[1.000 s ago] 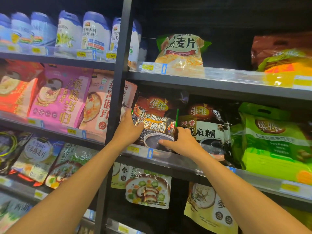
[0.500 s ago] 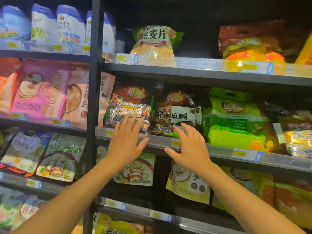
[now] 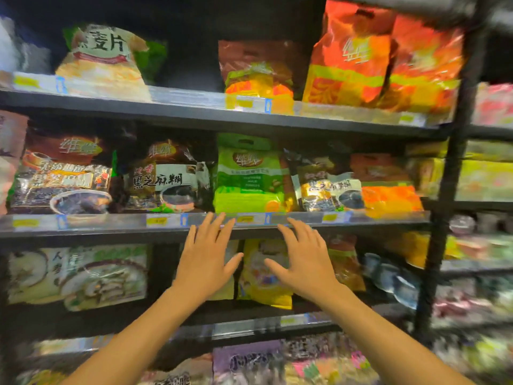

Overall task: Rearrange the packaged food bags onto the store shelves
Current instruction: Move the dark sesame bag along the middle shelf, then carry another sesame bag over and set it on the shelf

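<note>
Dark store shelves are filling my view, the middle shelf [image 3: 111, 232] carrying packaged bags in a row. I am holding my left hand [image 3: 205, 259] and right hand [image 3: 302, 262] just below its front edge, each grip released with fingers spread, beneath the green bag [image 3: 247, 176], touching none.

Dark metal store shelving [image 3: 211, 118], dim black backing
</note>
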Action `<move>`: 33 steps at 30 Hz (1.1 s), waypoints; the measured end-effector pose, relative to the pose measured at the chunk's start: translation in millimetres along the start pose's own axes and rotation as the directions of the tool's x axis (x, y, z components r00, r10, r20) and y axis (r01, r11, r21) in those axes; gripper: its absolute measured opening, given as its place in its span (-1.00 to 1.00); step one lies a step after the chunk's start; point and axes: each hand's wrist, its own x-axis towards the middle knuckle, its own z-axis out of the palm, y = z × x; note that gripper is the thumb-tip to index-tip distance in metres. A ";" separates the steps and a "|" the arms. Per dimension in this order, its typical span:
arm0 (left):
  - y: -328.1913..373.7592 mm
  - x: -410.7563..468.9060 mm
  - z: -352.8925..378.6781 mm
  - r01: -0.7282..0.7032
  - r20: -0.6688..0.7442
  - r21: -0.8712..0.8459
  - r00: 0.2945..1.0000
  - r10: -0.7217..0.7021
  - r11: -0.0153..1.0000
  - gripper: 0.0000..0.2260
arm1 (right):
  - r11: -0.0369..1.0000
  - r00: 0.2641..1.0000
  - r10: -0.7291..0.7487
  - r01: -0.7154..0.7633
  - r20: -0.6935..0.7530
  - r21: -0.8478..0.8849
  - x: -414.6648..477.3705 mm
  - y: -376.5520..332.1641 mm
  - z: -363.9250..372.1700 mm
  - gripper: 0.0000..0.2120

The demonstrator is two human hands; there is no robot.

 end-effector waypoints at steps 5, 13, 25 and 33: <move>73.6 19.5 8.1 -0.042 -0.007 -0.104 0.999 0.042 0.994 -0.31 | 0.994 0.995 0.095 -0.097 -0.033 -0.060 -28.4 67.6 -37.2 -0.18; 134.4 89.8 5.1 -0.025 -0.017 -0.304 1.000 0.021 0.952 -0.31 | 0.975 0.973 0.213 -0.217 -0.090 -0.041 -24.0 144.2 -74.5 -0.22; 155.9 233.8 41.8 0.321 0.268 -0.604 0.944 -0.193 0.729 -0.26 | 0.938 0.937 0.341 -0.333 -0.079 0.099 58.1 232.0 -49.8 -0.04; 160.3 275.0 69.9 0.501 0.558 -0.535 0.814 -0.161 0.680 -0.50 | 0.820 0.875 0.471 -0.480 0.110 0.311 120.9 275.0 -11.9 -0.18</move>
